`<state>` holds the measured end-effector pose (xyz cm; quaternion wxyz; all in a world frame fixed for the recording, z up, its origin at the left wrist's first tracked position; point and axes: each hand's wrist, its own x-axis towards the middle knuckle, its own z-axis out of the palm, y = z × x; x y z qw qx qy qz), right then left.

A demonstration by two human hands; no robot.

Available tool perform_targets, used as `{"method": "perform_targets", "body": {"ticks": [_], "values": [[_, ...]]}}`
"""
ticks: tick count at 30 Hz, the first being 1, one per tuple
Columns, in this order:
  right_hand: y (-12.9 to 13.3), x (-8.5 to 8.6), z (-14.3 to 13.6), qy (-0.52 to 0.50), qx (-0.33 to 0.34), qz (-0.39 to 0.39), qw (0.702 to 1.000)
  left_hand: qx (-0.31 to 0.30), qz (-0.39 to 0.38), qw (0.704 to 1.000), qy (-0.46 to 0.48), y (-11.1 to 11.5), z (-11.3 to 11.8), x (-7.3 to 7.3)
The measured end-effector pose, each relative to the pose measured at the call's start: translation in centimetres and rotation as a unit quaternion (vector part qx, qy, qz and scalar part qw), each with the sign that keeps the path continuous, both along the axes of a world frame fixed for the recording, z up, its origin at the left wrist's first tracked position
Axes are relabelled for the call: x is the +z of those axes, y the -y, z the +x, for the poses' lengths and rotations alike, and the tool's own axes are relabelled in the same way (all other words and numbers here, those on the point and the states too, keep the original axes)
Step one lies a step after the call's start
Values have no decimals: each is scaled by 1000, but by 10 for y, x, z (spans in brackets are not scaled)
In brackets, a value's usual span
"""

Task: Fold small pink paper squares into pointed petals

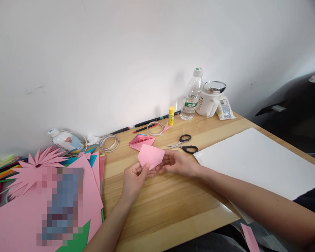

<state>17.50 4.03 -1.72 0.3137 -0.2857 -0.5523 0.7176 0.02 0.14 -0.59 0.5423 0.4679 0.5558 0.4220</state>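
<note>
A small pink piece of folded paper (150, 156) with angled edges is held above the wooden table. My left hand (135, 176) pinches its lower edge, thumb on the front and fingers behind. At the paper's right edge is my right hand (177, 163), its curled fingers partly behind the sheet. Just beyond lies a stack of folded pink pieces (141, 140). Black-handled scissors (184, 144) rest open on the table, past my right hand.
A large white board (262, 162) covers the right side. Pink sheets (90, 182) and a spiky pink paper flower (39, 166) lie left. Along the wall stand a glue stick (171, 117), water bottle (191, 99) and white mug (208, 103); a tape roll (109, 143) lies nearer.
</note>
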Motion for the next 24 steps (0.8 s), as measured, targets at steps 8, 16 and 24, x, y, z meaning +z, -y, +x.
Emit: {"method": "perform_targets", "body": {"ticks": [8,16,24], "values": [[1,-10,-4,-3,-64,-36,997,-26,-14,999,41,3,5,-1],[5,0,-7,49,-60,-24,997,23,-21,999,26,5,11,-4],[1,-1,-5,42,-61,-35,997,-11,-31,997,71,3,9,-6]]}}
